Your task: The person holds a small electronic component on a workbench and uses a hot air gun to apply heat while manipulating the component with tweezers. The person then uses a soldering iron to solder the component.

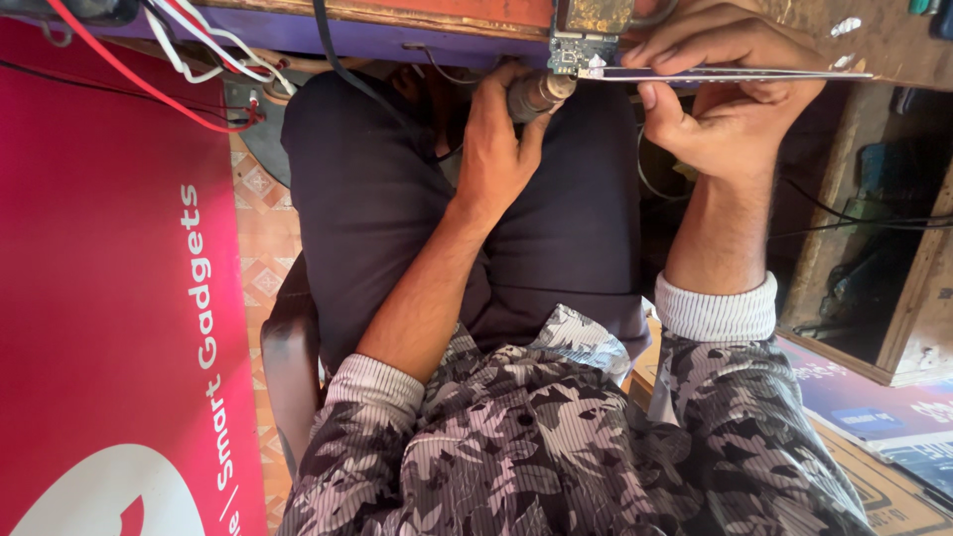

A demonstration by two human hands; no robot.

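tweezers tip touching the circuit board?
Touching. Head view: the tweezers, held in the right hand, run leftward and their tip lies on the lower edge of the small circuit board, with no gap visible.

A small green circuit board (571,52) with tiny parts on it sits at the edge of the table (417,12). Long, thin silver tweezers (725,73) lie flat, with the tip touching the board. A round metal tool (539,94) points its end right up at the board from below.
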